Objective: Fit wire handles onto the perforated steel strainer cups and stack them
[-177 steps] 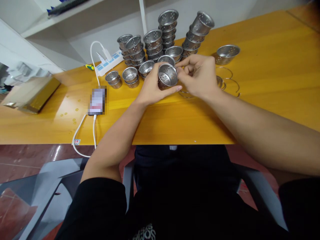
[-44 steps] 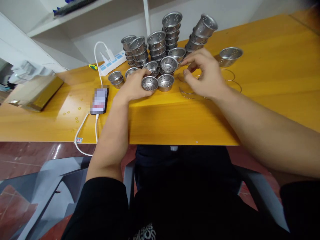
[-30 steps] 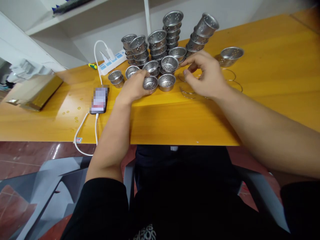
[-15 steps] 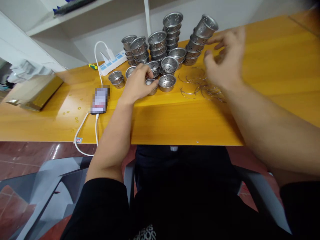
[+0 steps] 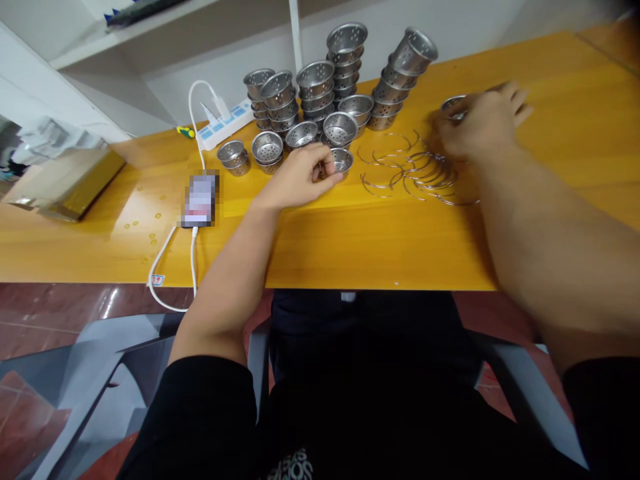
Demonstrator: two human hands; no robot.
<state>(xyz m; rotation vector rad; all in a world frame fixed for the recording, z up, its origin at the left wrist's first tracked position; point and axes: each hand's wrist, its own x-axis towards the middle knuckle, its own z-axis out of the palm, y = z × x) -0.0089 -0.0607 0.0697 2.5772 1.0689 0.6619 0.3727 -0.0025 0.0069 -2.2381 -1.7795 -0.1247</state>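
Small perforated metal cups stand on the yellow table, some in tall stacks (image 5: 315, 87). My left hand (image 5: 300, 177) is curled closed, with thumb and index finger at the left side of a low metal cup (image 5: 343, 162) in the front row. Its other fingers and whatever lies under the palm are hidden. Farther right, my right hand (image 5: 477, 125) is blurred by motion and partly closed around another metal cup (image 5: 453, 104), whose rim shows past the knuckles. Some of its outer fingers stick out to the right. Between the hands lie loose curved metal wires (image 5: 425, 170).
A leaning stack of cups (image 5: 397, 80) stands at the back. To the left are a phone (image 5: 200, 200) on a white cable, a white power strip (image 5: 225, 127) and a cardboard box (image 5: 70, 180). A shelf (image 5: 150, 33) rises behind the table (image 5: 340, 247).
My left hand has slid right along the front row, uncovering cups on its left. My right hand has moved right, away from the leaning stack, and a cup rim now shows beside it.
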